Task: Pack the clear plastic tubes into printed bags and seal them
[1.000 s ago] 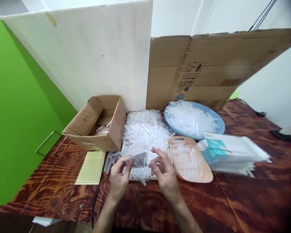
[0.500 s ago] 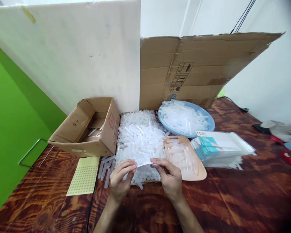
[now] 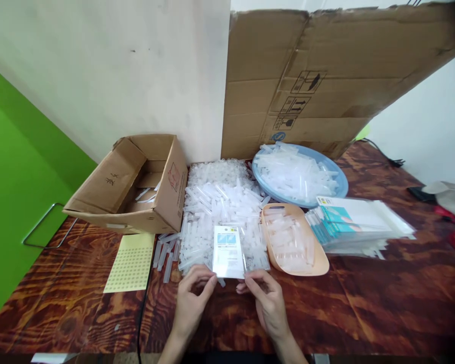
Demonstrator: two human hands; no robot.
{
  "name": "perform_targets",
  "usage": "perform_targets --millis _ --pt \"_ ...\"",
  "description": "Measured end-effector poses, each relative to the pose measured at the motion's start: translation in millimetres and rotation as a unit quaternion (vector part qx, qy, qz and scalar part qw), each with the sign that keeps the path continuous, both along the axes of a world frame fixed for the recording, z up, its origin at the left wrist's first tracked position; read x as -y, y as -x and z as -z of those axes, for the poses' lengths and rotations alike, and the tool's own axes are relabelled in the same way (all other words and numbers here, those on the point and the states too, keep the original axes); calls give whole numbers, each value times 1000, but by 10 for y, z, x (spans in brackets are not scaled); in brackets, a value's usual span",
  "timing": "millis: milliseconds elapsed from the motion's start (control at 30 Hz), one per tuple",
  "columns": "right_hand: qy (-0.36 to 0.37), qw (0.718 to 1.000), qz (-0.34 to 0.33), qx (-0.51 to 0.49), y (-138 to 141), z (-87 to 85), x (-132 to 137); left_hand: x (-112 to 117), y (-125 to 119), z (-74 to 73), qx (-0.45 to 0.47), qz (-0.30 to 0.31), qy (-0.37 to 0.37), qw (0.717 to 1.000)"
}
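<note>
A clear plastic packet with a white printed card [image 3: 228,255] inside is held up between my two hands, its printed side facing me. My left hand [image 3: 194,293] pinches the lower left corner between thumb and finger. At the lower right corner my right hand [image 3: 264,296] grips the packet's clear edge the same way. Behind the packet lies a large heap of translucent plastic tubes [image 3: 223,202]. To the right of my right hand stands a peach tray [image 3: 320,268] with similar pieces in it.
An open cardboard box [image 3: 170,194] stands left, with a yellow sticker sheet [image 3: 129,268] before it. A blue basin [image 3: 341,184] of translucent pieces sits at the back right. Packaged cards [image 3: 349,222] are stacked right of the tray. A cardboard sheet [image 3: 265,60] leans behind.
The packet has swung from nearly edge-on to upright, so its printed face now shows. Both hands are lower and nearer to me, and the head view has tipped down.
</note>
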State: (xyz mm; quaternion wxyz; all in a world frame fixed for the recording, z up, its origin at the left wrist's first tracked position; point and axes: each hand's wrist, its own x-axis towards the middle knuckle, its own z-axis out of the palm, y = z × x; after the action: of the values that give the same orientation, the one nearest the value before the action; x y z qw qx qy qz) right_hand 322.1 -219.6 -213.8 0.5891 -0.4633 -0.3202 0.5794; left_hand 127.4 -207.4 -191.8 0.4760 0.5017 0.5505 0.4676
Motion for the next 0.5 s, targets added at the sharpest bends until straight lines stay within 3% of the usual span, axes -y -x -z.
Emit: perform_targets --millis 133,500 --pt "33 999 9 -27 53 85 73 75 -61 57 131 -15 135 982" --pt "74 996 20 37 -13 255 92 118 -90 146 160 -44 168 972"
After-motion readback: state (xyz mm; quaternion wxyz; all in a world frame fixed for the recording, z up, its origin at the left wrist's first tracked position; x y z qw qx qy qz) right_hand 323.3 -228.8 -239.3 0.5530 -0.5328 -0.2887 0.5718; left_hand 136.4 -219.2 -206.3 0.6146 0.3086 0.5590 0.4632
